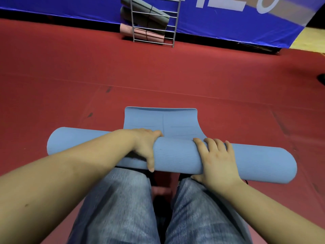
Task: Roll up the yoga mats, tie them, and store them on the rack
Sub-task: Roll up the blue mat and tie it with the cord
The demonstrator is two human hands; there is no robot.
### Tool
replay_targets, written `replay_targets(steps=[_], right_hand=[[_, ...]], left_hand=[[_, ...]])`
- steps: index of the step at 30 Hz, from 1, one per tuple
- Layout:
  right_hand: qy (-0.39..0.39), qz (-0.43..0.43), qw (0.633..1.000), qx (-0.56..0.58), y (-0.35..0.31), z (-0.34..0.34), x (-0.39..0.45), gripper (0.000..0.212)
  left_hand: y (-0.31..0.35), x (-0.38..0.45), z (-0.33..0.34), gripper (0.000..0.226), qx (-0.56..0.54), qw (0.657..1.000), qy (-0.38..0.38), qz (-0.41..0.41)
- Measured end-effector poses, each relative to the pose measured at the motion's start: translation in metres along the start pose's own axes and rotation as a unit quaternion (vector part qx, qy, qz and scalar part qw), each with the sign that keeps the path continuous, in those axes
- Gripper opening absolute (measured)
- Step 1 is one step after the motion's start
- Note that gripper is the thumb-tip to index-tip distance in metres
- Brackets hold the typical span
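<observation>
I see the blue yoga mat [175, 155] lying crosswise on the red floor [158, 76] just ahead of my knees, nearly all rolled, with only a short flat tail reaching forward toward the far edge of the floor where the wire rack [154, 23] stands against the blue banner [228, 20]. My left hand [146, 147] wraps the roll near its middle, fingers curled over the far side and thumb down the near face; my right hand [216, 159] lies over the top just beside it, fingers loosely spread and bent along the curve, thumb tucked under the near side. I judge the mat light, soft and springy: foam that will loosen the moment pressure comes off, though its ribbed skin should grip well. I would keep both palms bearing down near the centre for the last turn, then hold around the middle for tying. Grey and pink rolled mats [146, 32] already sit in the rack.
</observation>
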State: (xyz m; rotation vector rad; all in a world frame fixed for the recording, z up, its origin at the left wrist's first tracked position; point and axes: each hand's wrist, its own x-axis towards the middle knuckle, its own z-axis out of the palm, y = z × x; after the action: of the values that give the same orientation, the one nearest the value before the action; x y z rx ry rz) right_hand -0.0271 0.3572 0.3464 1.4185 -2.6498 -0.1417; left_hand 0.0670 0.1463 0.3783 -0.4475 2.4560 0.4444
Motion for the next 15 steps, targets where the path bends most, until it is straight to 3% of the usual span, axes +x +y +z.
replay_targets(steps=[2, 5, 9, 13, 15], right_hand=[[-0.040, -0.003, 0.999, 0.005, 0.003, -0.005, 0.011, 0.107], [-0.156, -0.033, 0.987, -0.006, 0.011, -0.018, 0.032, 0.104], [-0.285, -0.041, 0.957, 0.038, 0.020, -0.033, 0.068, 0.104], [-0.356, -0.036, 0.930, 0.088, 0.022, -0.034, 0.086, 0.106], [-0.344, -0.032, 0.935, 0.086, 0.025, -0.036, 0.087, 0.108]], left_hand=[[0.003, -0.004, 0.000, 0.111, 0.050, 0.997, 0.058, -0.011], [0.010, -0.015, 0.022, 0.115, 0.166, 0.963, 0.213, -0.014], [0.008, -0.013, 0.055, 0.125, 0.174, 0.958, 0.218, -0.072], [-0.007, 0.008, 0.057, 0.098, 0.122, 0.947, 0.295, -0.031], [-0.010, 0.014, 0.054, 0.090, 0.107, 0.949, 0.297, -0.019]])
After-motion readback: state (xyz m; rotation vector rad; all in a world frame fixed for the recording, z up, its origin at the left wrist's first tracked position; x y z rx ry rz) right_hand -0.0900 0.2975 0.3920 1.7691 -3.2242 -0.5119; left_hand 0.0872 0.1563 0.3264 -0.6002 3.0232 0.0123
